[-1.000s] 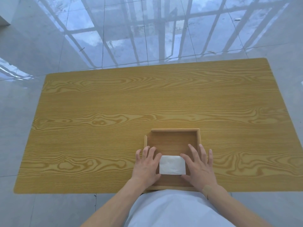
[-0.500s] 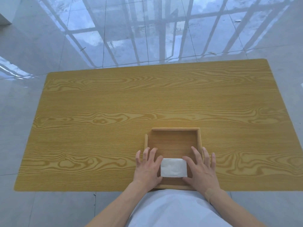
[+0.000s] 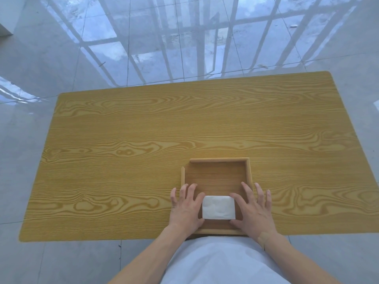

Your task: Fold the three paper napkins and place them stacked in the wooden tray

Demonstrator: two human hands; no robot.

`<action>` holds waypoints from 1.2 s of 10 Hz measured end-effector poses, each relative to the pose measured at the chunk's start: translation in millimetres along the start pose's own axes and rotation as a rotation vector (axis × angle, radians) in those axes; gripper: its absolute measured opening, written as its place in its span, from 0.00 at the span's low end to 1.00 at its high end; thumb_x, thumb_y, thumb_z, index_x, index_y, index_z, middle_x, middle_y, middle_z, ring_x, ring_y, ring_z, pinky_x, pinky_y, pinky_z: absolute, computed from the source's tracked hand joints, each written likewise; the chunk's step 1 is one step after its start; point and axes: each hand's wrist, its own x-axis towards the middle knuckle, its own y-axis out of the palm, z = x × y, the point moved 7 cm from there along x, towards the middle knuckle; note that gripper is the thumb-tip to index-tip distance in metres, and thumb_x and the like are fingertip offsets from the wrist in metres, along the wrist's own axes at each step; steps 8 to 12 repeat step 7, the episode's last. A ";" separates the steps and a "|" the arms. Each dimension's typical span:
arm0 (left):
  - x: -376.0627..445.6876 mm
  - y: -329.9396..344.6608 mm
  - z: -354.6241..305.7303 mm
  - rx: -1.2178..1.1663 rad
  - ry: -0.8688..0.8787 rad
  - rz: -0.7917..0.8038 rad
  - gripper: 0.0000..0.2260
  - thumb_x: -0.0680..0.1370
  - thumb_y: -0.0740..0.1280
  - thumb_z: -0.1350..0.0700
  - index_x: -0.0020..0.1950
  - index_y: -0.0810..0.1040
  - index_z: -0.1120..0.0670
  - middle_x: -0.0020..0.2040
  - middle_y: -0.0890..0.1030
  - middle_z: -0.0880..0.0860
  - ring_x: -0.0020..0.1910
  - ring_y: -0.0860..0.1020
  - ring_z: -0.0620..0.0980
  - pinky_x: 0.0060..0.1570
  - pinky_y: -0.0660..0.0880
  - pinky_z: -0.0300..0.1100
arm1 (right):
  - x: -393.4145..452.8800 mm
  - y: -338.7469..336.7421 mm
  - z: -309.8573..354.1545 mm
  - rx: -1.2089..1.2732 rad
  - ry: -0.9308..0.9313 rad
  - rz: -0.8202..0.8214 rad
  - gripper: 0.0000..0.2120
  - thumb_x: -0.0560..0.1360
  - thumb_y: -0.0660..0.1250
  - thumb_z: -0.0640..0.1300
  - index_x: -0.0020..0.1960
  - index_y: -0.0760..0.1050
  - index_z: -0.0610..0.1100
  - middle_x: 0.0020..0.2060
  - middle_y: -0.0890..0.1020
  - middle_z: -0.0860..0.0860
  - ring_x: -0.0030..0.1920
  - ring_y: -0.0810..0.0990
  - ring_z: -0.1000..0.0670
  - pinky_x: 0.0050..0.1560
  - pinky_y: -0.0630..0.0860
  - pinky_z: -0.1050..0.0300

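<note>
The left hand [image 3: 185, 210] lies flat with fingers spread, palm down over the left wall of the wooden tray [image 3: 249, 173], its thumb edge touching the left side of the folded napkins [image 3: 218, 207]; the right hand [image 3: 253, 211] lies the same way, fingers splayed, over the right wall, its forefinger and thumb against the stack's right side. Neither hand pinches anything. The napkins sit inside the tray, in its near half, as a white, softly dimpled paper rectangle with rounded corners; how many layers lie there cannot be told from above. The tray is square, of pale wood with thin raised walls and a gap at its far left corner; its near corners are hidden under the hands. It rests at the near edge of the worktop [image 3: 143, 150], a yellow-brown slab with bold printed grain and rounded corners. Beyond lies a glossy grey tiled floor [image 3: 51, 58] mirroring window bars, and bare forearms and a white shirt [image 3: 221, 263] are cut off at the bottom
</note>
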 end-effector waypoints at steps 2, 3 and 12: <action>1.1 0.9 -0.9 0.004 -0.001 -0.006 0.34 0.67 0.73 0.41 0.69 0.62 0.43 0.75 0.55 0.53 0.75 0.48 0.58 0.68 0.39 0.62 | 2.3 3.5 -2.8 0.004 0.004 0.022 0.39 0.63 0.71 0.68 0.69 0.60 0.65 0.79 0.53 0.49 0.76 0.38 0.36 0.73 0.33 0.32; 1.4 2.4 -0.1 0.001 0.000 -0.002 0.35 0.67 0.73 0.41 0.69 0.62 0.43 0.75 0.55 0.53 0.74 0.47 0.58 0.68 0.39 0.62 | 2.3 4.4 -1.8 0.020 0.004 0.036 0.40 0.63 0.70 0.69 0.70 0.58 0.66 0.79 0.50 0.50 0.76 0.36 0.37 0.72 0.31 0.33; -7.1 -35.2 18.3 -0.358 0.102 -0.031 0.26 0.73 0.67 0.38 0.69 0.69 0.43 0.70 0.68 0.46 0.72 0.60 0.50 0.72 0.57 0.48 | -9.0 -38.9 -14.5 0.164 -0.146 -0.111 0.23 0.74 0.64 0.64 0.66 0.72 0.57 0.73 0.70 0.55 0.79 0.55 0.46 0.78 0.49 0.43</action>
